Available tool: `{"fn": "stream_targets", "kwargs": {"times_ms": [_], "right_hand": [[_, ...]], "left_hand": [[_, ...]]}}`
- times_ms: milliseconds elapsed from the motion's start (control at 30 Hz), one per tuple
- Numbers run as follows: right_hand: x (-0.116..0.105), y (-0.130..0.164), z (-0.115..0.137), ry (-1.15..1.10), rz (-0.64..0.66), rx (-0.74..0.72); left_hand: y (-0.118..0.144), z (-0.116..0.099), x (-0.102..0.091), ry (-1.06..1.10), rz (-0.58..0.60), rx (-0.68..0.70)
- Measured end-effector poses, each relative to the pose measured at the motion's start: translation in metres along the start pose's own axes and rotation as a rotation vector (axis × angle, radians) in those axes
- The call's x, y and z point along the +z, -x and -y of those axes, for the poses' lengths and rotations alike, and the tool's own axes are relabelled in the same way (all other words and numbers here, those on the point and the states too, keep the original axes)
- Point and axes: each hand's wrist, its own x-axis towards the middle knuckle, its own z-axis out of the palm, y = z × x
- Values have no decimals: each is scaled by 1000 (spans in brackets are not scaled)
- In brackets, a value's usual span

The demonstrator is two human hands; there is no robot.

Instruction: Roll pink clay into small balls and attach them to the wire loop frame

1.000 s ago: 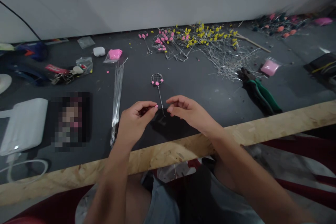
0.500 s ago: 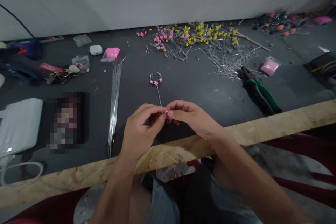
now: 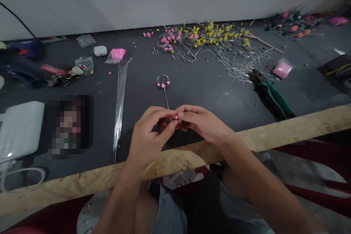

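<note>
Between the fingertips of my left hand (image 3: 152, 128) and my right hand (image 3: 201, 120) is a small lump of pink modelling clay (image 3: 176, 117). Both hands pinch it just above the table's front edge. Directly beyond them lies a small wire racket (image 3: 163, 81) with pink clay blobs along the lower part of its round mesh head. Its thin handle runs toward my fingers, and its near end is partly hidden by them. To the left of my left hand lies a bundle of straight metal wires (image 3: 120, 109).
Many wire pieces with yellow clay bits (image 3: 211, 33) are heaped at the back. Green-handled pliers (image 3: 274, 97) and a bagged pink clay block (image 3: 282, 68) lie right. Another pink clay pack (image 3: 117, 54), an earbud case (image 3: 100, 51) and keys (image 3: 61, 78) sit left.
The fingertips of both hands have shifted slightly on the pink clay, which now looks rounder and sits a little further right. The racket and other things stay put.
</note>
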Motion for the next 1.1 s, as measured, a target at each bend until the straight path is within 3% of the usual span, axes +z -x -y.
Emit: {"fn": "stream_targets", "kwargs": {"times_ms": [600,1100], "right_hand": [[0,-3,-2,165,-38,-43],[-2,0,1,80,1,-30]], "left_hand": [[2,8,0,-145,-23,20],[1,10,2,118,-12,-39]]}}
